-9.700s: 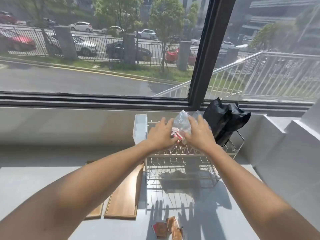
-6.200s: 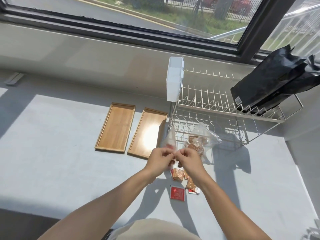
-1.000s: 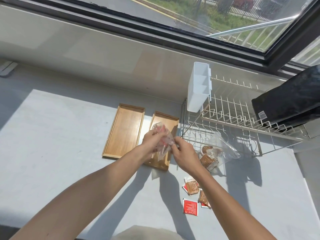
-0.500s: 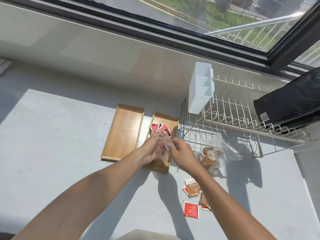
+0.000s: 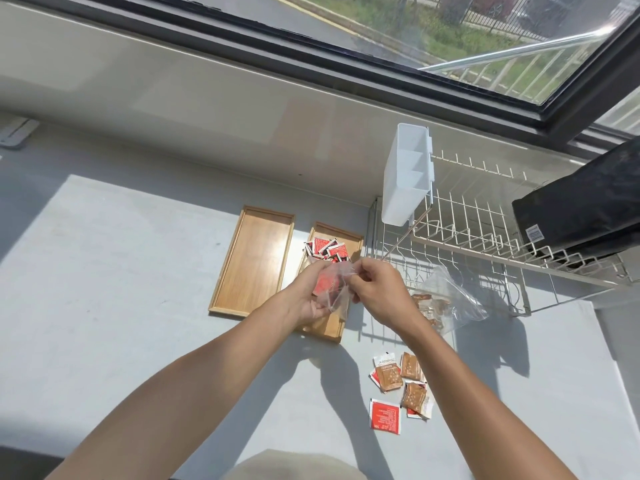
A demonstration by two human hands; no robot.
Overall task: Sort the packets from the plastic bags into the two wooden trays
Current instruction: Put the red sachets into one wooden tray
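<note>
Two wooden trays lie side by side on the grey counter. The left tray holds nothing. In the far end of the right tray sits a heap of red packets. Over that tray my left hand grips a clear plastic bag with a red packet still inside, and my right hand pinches the bag's upper edge. A second clear bag with brown packets lies by the rack. Several loose brown and red packets lie on the counter near me.
A white wire dish rack stands to the right, with a white cutlery holder on its left end and a black bag on its upper shelf. A window ledge runs behind the counter.
Red packets have dropped from the bag into the far end of the right tray. Both hands have stayed over the tray, working the nearly emptied bag.
</note>
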